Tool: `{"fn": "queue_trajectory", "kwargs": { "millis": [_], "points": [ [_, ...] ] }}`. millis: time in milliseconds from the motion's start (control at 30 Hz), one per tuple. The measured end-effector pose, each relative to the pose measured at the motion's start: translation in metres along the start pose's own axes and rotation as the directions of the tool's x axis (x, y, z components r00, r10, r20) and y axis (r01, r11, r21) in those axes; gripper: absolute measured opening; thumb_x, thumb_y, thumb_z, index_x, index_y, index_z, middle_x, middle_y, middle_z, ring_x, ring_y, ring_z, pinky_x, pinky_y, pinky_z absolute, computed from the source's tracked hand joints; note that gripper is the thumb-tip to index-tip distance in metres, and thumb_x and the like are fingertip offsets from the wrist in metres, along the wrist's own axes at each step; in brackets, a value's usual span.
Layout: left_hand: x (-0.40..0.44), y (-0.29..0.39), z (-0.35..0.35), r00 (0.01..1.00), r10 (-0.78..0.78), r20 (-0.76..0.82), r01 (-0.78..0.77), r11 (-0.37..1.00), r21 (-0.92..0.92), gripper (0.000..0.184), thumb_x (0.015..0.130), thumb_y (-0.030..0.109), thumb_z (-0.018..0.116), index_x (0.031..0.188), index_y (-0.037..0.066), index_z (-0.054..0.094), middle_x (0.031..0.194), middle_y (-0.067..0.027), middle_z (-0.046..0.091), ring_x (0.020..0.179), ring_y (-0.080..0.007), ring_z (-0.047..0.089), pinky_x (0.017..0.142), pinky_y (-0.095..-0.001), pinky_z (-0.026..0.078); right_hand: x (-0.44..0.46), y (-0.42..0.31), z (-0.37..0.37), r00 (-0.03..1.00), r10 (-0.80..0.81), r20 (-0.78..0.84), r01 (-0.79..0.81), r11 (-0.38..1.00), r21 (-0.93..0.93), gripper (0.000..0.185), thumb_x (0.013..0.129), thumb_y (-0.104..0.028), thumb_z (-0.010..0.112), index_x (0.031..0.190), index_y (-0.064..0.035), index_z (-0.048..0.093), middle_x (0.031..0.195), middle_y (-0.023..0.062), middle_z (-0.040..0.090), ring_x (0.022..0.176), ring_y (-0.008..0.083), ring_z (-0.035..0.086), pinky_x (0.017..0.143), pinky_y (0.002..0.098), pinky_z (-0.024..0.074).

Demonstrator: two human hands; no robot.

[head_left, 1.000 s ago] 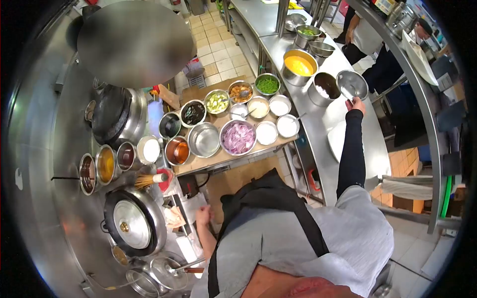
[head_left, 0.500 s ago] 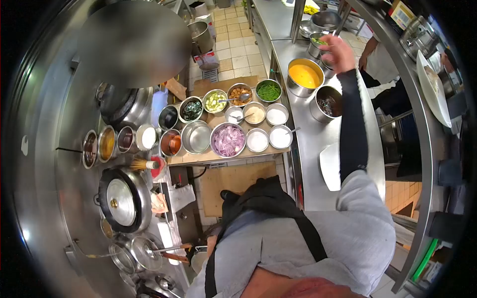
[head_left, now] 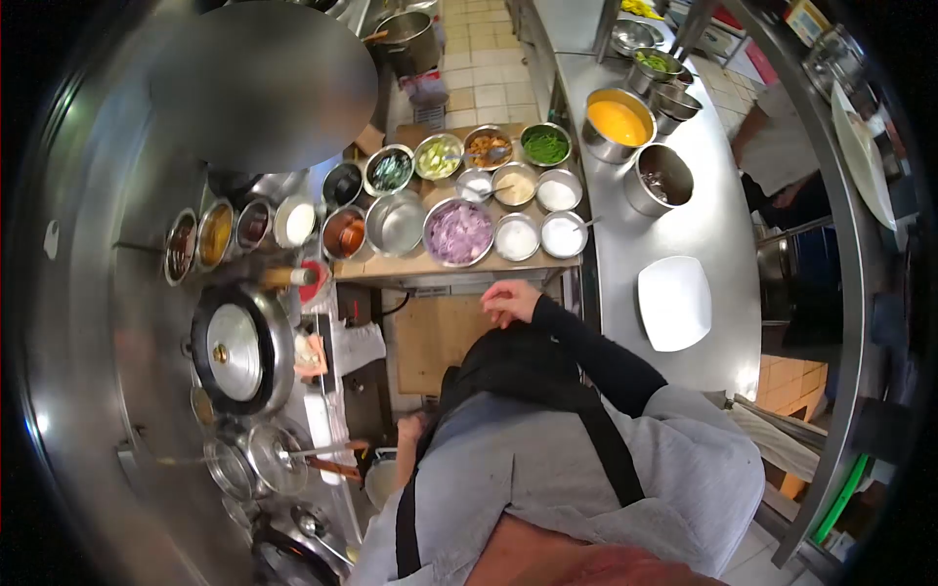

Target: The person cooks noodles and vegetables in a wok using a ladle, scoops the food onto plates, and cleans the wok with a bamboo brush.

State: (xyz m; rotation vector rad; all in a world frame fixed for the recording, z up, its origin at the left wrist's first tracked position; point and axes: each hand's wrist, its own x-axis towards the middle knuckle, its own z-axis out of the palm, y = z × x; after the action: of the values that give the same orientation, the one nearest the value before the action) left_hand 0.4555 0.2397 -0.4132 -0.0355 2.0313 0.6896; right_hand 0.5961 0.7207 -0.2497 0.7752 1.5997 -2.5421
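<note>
Onion slivers (head_left: 459, 231) in metal bowl (head_left: 459, 265)

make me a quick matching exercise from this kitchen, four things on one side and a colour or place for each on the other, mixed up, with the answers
Things:
1. right hand
2. square plate
3. chopped onions
4. lid with the gold knob

Colour or place:
a. purple
b. over a black pan
c. at the end of a black sleeve
d. white

Right pairs: 1-c, 2-d, 3-a, 4-b
</note>
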Motion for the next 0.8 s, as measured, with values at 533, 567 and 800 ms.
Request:
{"fn": "queue_trajectory", "kwargs": {
  "millis": [533, 567, 800],
  "points": [
    [-0.036, -0.140, 0.035, 0.915, -0.298, -0.272, 0.220, 0.934, -0.283, 0.029, 0.077, 0.018, 0.063, 0.062, -0.006, 0.064, 0.056, -0.0196, 0.061, 0.058, -0.0322, 0.068, 0.059, -0.0455, 0.053, 0.066, 0.085, 0.104, 0.928, 0.362, -0.093, -0.372, 0.919, -0.133, 0.020, 0.096, -0.009, 0.057, 0.115, -0.0043, 0.062, 0.094, 0.0098, 0.070, 0.073, 0.0185, 0.069, 0.057, 0.0328, 0.0575],
    [-0.041, -0.154, 0.040, 0.908, -0.346, -0.234, 0.263, 0.908, -0.325, 0.029, 0.078, 0.018, 0.062, 0.061, -0.007, 0.064, 0.056, -0.0200, 0.060, 0.058, -0.0315, 0.068, 0.058, -0.0450, 0.053, 0.072, 0.085, 0.118, 0.923, 0.382, -0.055, -0.386, 0.908, -0.165, 0.020, 0.096, -0.009, 0.057, 0.115, -0.0044, 0.062, 0.093, 0.0094, 0.069, 0.072, 0.0183, 0.069, 0.057, 0.0329, 0.0575],
    [-0.097, -0.172, 0.084, 0.822, -0.559, -0.104, 0.271, 0.547, -0.792, 0.022, 0.082, 0.012, 0.068, 0.086, -0.009, 0.063, 0.076, -0.0185, 0.062, 0.066, -0.0290, 0.065, 0.053, -0.0412, 0.056, 0.166, 0.070, 0.189, 0.862, 0.496, 0.107, -0.416, 0.812, -0.410, 0.018, 0.097, -0.010, 0.056, 0.115, -0.0061, 0.060, 0.092, 0.0088, 0.069, 0.072, 0.0187, 0.069, 0.060, 0.0335, 0.0587]
  ]
}}
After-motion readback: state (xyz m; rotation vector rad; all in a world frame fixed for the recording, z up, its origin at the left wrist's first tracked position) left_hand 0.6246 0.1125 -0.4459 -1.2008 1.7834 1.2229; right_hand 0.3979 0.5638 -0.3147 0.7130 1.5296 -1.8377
